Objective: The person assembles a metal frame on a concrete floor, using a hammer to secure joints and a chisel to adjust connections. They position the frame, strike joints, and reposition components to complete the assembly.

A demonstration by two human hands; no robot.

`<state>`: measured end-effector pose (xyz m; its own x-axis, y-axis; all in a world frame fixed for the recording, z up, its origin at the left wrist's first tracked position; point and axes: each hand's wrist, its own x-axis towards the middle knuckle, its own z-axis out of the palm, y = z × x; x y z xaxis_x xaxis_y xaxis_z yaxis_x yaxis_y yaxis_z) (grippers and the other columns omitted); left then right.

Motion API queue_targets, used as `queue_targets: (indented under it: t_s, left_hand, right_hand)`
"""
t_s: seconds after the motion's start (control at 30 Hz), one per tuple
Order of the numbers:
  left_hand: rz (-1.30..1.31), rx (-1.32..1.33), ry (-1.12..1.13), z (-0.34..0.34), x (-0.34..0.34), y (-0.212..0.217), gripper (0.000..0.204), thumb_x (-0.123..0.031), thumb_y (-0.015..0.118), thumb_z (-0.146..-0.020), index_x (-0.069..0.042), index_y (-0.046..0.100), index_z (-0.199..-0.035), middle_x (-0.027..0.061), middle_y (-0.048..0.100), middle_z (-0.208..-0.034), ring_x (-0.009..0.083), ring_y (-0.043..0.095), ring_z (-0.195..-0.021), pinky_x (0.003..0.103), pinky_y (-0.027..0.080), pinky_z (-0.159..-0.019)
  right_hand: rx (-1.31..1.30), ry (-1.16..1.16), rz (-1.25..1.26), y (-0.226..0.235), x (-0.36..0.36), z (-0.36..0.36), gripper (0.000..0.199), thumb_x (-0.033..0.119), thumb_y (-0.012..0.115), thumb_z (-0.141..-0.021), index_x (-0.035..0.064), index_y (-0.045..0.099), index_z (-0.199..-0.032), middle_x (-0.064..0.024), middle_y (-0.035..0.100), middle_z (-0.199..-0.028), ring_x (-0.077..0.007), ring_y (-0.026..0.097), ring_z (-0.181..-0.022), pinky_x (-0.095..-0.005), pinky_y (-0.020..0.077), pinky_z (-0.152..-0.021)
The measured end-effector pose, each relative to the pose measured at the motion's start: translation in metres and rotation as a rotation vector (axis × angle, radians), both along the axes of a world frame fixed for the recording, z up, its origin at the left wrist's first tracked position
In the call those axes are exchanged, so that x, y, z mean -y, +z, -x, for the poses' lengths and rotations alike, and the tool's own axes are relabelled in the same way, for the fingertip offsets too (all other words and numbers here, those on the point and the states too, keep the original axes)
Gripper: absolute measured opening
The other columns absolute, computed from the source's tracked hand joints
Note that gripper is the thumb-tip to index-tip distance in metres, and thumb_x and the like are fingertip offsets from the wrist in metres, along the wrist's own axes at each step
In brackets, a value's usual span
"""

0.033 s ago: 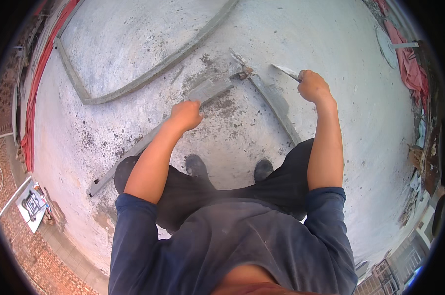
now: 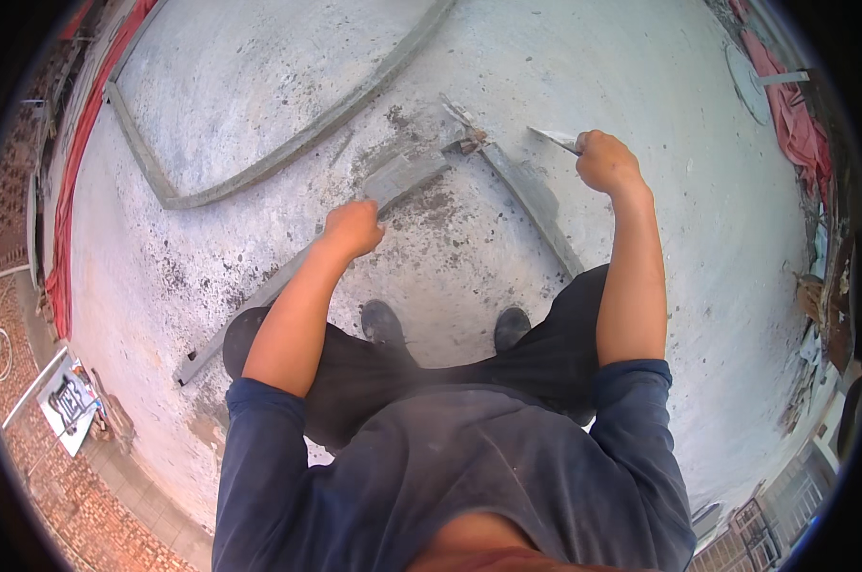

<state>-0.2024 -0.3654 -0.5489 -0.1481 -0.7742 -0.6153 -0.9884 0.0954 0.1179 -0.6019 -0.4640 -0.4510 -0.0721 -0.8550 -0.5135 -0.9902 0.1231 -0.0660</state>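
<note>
My left hand (image 2: 354,229) is closed with its fingers curled under. It covers part of a long grey bar (image 2: 407,178) that slants across the floor from my left knee. Whatever lies inside that fist is hidden. On the other side, my right hand (image 2: 609,162) grips a tool with a pale pointed metal blade (image 2: 553,139), apparently a trowel seen almost edge-on; the fingers hide its handle. The blade points left, toward the spot where the slanting bar and a second grey bar (image 2: 536,202) come close together. Small rough, brownish bits (image 2: 473,143) lie at that corner.
A larger grey bent frame (image 2: 288,148) lies on the pale, speckled floor beyond my left hand. Red cloth (image 2: 61,248) runs along the left edge, and more reddish cloth (image 2: 795,133) hangs at the right. My shoes (image 2: 383,322) stand between the bars.
My left hand has shifted slightly left and toward me. The right hand and its bladed tool have barely moved. The whole view has shifted slightly.
</note>
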Motion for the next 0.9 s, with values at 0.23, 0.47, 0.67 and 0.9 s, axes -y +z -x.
queue_targets:
  t_s: [0.23,0.47,0.67,0.9]
  left_hand:
    - [-0.094,0.231,0.272,-0.050,-0.009,-0.062,0.051,-0.027,0.072,-0.083,-0.003,0.063,-0.127,0.0205,0.067,-0.129,0.0360,0.067,-0.118,0.047,0.053,-0.101]
    - [0.015,0.243,0.334,-0.072,-0.037,-0.130,0.057,-0.028,0.074,-0.083,-0.005,0.054,-0.131,0.0189,0.067,-0.128,0.0349,0.067,-0.117,0.051,0.050,-0.102]
    - [0.095,0.138,0.161,-0.070,-0.022,-0.136,0.056,-0.029,0.077,-0.080,-0.003,0.057,-0.126,0.0216,0.072,-0.110,0.0401,0.070,-0.103,0.050,0.056,-0.089]
    - [0.217,0.093,0.106,-0.063,-0.016,-0.105,0.044,-0.032,0.076,-0.079,-0.004,0.064,-0.110,0.0242,0.074,-0.097,0.0438,0.071,-0.094,0.053,0.056,-0.085]
  right_hand:
    - [0.082,-0.019,-0.013,0.011,0.010,0.006,0.024,0.000,0.053,-0.083,-0.0008,0.070,-0.099,-0.0213,0.073,-0.104,-0.0386,0.071,-0.097,-0.0469,0.0554,-0.081]
    - [0.178,0.044,0.028,-0.008,0.000,0.014,0.021,0.001,0.056,-0.081,-0.0010,0.071,-0.096,-0.0211,0.074,-0.100,-0.0384,0.071,-0.093,-0.0467,0.0556,-0.078]
    - [0.201,0.046,0.064,-0.012,-0.019,0.025,0.021,0.002,0.057,-0.081,-0.0008,0.072,-0.096,-0.0211,0.074,-0.101,-0.0389,0.071,-0.096,-0.0474,0.0564,-0.080]
    - [0.298,-0.067,0.017,-0.028,-0.004,0.045,0.023,0.001,0.055,-0.079,-0.0041,0.071,-0.096,-0.0245,0.073,-0.101,-0.0406,0.070,-0.094,-0.0473,0.0555,-0.079]
